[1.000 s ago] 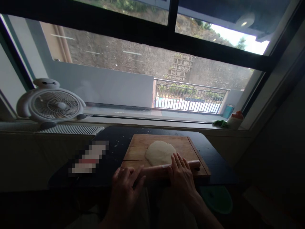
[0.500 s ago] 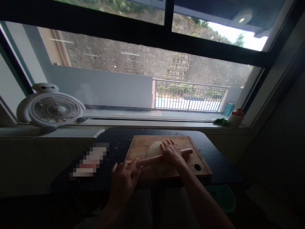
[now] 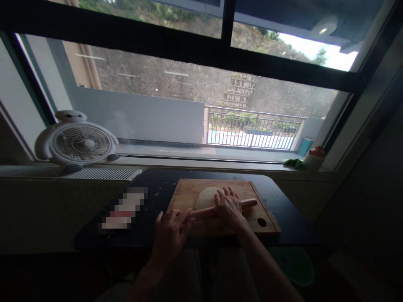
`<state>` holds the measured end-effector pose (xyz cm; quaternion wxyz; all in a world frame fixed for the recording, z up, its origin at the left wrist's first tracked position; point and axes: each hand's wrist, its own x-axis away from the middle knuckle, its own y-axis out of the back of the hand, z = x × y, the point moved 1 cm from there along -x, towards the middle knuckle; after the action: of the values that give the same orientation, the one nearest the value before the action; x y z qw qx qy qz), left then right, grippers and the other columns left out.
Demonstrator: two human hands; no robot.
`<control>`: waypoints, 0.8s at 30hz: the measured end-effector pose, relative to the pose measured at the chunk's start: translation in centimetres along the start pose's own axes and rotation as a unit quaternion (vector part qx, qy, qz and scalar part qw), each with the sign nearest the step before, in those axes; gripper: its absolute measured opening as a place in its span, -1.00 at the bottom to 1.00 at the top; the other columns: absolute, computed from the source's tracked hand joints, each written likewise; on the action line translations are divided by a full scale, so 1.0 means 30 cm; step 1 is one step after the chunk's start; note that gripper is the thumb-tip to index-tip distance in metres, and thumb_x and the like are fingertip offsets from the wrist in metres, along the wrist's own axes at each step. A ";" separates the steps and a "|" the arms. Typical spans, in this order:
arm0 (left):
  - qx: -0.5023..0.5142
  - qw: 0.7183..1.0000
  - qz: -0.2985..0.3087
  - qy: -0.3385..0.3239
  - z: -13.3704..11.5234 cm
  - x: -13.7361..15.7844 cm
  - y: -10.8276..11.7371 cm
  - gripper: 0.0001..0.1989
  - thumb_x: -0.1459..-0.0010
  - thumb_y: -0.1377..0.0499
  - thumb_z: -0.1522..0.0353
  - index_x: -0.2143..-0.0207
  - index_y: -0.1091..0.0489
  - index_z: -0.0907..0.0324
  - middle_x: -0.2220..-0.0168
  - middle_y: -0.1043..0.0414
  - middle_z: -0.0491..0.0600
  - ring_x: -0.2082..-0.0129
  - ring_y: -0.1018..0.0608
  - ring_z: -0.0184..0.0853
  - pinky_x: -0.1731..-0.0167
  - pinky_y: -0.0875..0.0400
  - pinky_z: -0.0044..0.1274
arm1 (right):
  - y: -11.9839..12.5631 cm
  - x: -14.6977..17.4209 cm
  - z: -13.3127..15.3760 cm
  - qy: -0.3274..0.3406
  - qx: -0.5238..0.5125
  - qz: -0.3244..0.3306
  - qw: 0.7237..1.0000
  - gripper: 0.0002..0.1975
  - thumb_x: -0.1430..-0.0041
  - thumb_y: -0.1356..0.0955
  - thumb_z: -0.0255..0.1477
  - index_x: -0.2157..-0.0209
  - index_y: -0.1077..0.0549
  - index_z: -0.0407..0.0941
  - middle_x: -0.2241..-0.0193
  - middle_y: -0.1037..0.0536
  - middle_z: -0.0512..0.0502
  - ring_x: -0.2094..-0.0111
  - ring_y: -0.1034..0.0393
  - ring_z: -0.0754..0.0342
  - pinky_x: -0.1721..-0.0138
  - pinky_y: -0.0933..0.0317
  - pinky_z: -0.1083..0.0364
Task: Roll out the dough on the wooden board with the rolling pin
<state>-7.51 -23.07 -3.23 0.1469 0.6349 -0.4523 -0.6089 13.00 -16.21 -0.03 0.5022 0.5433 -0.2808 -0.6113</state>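
Note:
A pale wooden rolling pin [image 3: 201,214] lies slanted across a cutting board [image 3: 185,191]. Around the pin's left end, by the board's near left corner, my left hand [image 3: 172,230] is closed. My right hand [image 3: 229,207] rests palm-down over the pin, its fingers stretched out and apart, with the tips reaching onto the dough. The dough [image 3: 206,199] is a flat, whitish round beyond the pin, partly covered by my right hand. To the right, the pin's other end sticks out past that hand.
The board sits on a dark table [image 3: 151,209] with white specks on it. A blurred-out item [image 3: 122,212] lies on its left. A white fan [image 3: 83,142] stands by the window, and a bottle [image 3: 314,158] with green cloth [image 3: 294,162] is at the sill's right. Below is a green basin [image 3: 297,264].
The whole view has shifted slightly, so things appear a bit further right. Both hands stay at the rolling pin, and the dough looks much the same.

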 end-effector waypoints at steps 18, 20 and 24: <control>0.043 0.998 -0.004 -0.037 -0.045 0.021 0.004 -0.68 -0.16 -0.10 0.20 0.04 -0.39 0.03 0.23 -0.43 -0.04 0.22 -0.45 -0.25 -0.01 -0.19 -0.22 | 0.029 0.178 -0.009 0.059 0.016 -0.084 0.995 -0.65 -0.32 -0.10 -0.33 0.05 -0.41 -0.02 -0.15 -0.24 -0.05 -0.25 0.13 -0.02 -0.21 0.25 -0.07; 0.040 0.998 -0.010 -0.036 -0.044 0.015 0.002 -0.69 -0.17 -0.09 0.19 0.06 -0.39 0.03 0.24 -0.44 -0.05 0.23 -0.45 -0.25 -0.02 -0.18 -0.20 | 0.021 0.125 -0.006 0.055 0.009 -0.071 0.996 -0.66 -0.30 -0.11 -0.34 0.08 -0.44 -0.01 -0.14 -0.26 -0.04 -0.23 0.10 -0.02 -0.20 0.23 -0.06; 0.024 0.999 -0.005 -0.025 -0.012 0.002 -0.003 -0.67 -0.20 -0.06 0.18 0.03 -0.38 0.05 0.25 -0.45 -0.03 0.20 -0.46 -0.24 -0.02 -0.16 -0.18 | -0.016 -0.089 0.020 0.051 -0.023 0.011 0.998 -0.65 -0.28 -0.12 -0.34 0.14 -0.48 -0.04 -0.02 -0.39 -0.07 -0.15 -0.06 -0.01 -0.13 0.06 0.02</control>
<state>-7.16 -23.19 -3.28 0.1171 0.6248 -0.4670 -0.6147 12.03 -13.71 0.73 0.5353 0.5586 -0.2467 -0.5836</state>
